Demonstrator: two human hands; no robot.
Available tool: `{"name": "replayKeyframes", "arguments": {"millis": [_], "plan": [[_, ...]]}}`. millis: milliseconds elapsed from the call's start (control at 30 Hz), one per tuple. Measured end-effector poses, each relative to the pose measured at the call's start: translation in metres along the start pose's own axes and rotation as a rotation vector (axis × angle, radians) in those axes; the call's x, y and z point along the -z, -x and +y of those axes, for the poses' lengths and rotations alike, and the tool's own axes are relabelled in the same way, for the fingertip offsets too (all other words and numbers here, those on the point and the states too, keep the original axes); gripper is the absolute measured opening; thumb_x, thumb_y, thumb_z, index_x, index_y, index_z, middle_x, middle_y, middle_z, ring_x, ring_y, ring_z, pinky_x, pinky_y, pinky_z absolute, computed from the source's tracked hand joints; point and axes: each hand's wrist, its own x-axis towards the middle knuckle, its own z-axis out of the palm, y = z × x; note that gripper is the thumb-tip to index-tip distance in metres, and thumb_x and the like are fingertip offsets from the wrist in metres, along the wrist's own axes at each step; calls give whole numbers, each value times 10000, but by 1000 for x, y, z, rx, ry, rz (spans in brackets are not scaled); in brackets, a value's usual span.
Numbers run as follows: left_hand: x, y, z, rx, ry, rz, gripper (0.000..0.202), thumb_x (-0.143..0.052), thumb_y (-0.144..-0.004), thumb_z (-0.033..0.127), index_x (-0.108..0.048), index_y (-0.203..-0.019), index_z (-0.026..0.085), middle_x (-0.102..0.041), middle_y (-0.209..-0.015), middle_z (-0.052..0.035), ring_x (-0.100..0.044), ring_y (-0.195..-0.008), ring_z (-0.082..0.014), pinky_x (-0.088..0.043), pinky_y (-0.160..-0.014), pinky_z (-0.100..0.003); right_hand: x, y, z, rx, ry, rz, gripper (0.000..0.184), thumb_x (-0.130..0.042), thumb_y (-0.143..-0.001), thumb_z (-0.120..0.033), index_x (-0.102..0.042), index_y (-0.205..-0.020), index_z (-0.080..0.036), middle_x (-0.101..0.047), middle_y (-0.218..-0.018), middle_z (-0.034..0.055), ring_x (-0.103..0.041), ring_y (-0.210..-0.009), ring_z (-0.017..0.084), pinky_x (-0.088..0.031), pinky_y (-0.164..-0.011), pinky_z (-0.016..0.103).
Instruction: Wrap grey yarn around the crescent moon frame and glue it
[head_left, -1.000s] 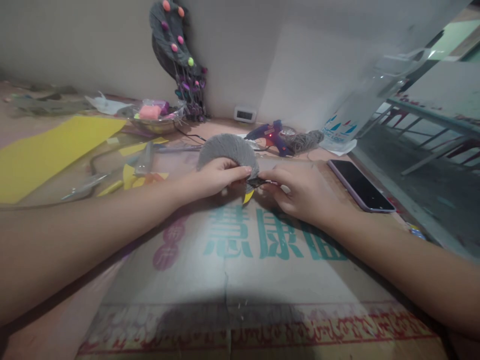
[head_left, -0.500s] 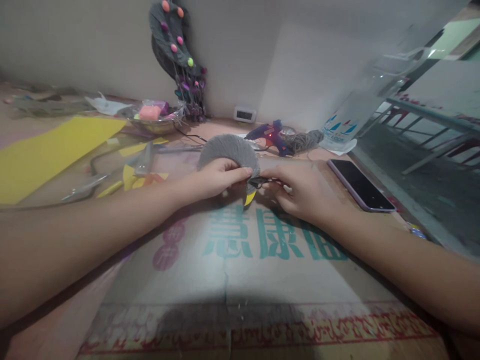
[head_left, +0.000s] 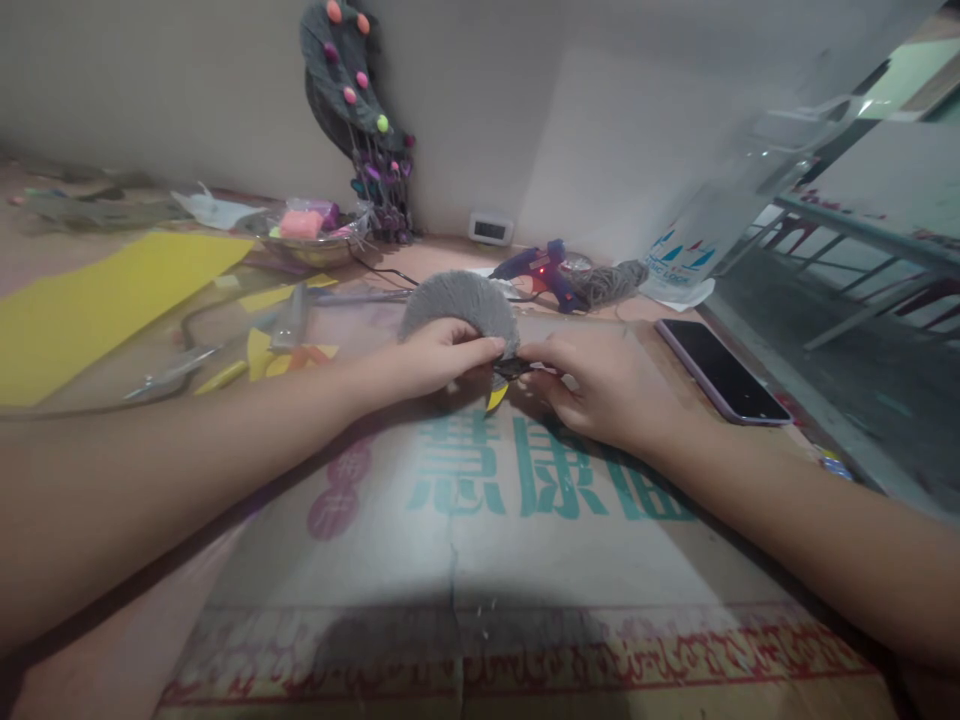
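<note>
My left hand (head_left: 454, 352) is closed on a crescent (head_left: 459, 290) wrapped in grey yarn, its thumb pressing near the lower right tip. A small yellow point (head_left: 496, 398) sticks out below that tip. Right beside it, my right hand (head_left: 581, 380) pinches a small dark piece (head_left: 514, 368) between thumb and fingers, against the crescent's end. What the dark piece is, I cannot make out. Both hands are over a cardboard sheet (head_left: 390, 570) with green and red print.
Behind the crescent lie a blue glue gun (head_left: 536, 265) with a red light and a grey yarn skein (head_left: 611, 283). A phone (head_left: 720, 370) lies at right. Yellow sheet (head_left: 97, 300), scissors (head_left: 172, 372) and a bowl (head_left: 319, 250) are at left. A decorated grey crescent (head_left: 341, 80) hangs behind.
My right hand has shifted very slightly left, closer to the crescent's tip. The left hand and the crescent stay almost in place.
</note>
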Motion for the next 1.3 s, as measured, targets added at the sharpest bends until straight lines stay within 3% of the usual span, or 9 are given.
{"name": "replayKeyframes", "arguments": {"millis": [167, 533, 767, 1000, 1300], "plan": [[0, 0, 1, 32, 14, 42, 392, -653, -837, 437, -536, -575, 170, -527, -501, 11, -471, -448, -95, -361, -430, -203, -6, 2, 3, 46, 16, 43, 219, -484, -975, -228, -688, -1036, -176, -699, -832, 76, -623, -765, 215, -415, -657, 320], [0, -1, -2, 27, 41, 41, 407, -675, -815, 471, -535, -575, 173, -519, -490, 10, -471, -442, -96, -364, -423, -199, -5, 2, 2, 21, 13, 14, 207, -508, -966, -233, -696, -1024, -169, -706, -850, 87, -624, -775, 220, -418, -660, 324], [0, -2, -5, 1, 8, -17, 419, -583, -865, 455, -517, -564, 170, -512, -501, 9, -455, -445, -86, -346, -431, -192, -1, 0, 0, 5, 15, 32, 205, -509, -960, -224, -707, -987, -177, -713, -832, 84, -630, -764, 217, -427, -660, 322], [2, 0, -4, -26, -18, -24, 412, -547, -884, 467, -528, -599, 170, -519, -537, 11, -459, -466, -86, -357, -451, -195, 0, 0, 0, -115, -159, 35, 194, -538, -948, -261, -683, -1053, -186, -750, -935, 73, -655, -782, 197, -473, -703, 311], [2, -1, -1, -9, -6, 3, 407, -534, -894, 433, -511, -583, 170, -501, -528, 18, -449, -463, -83, -349, -456, -199, 8, -4, -4, -93, -46, -45, 191, -544, -936, -221, -697, -1044, -186, -745, -901, 78, -661, -816, 206, -451, -708, 306]]}}
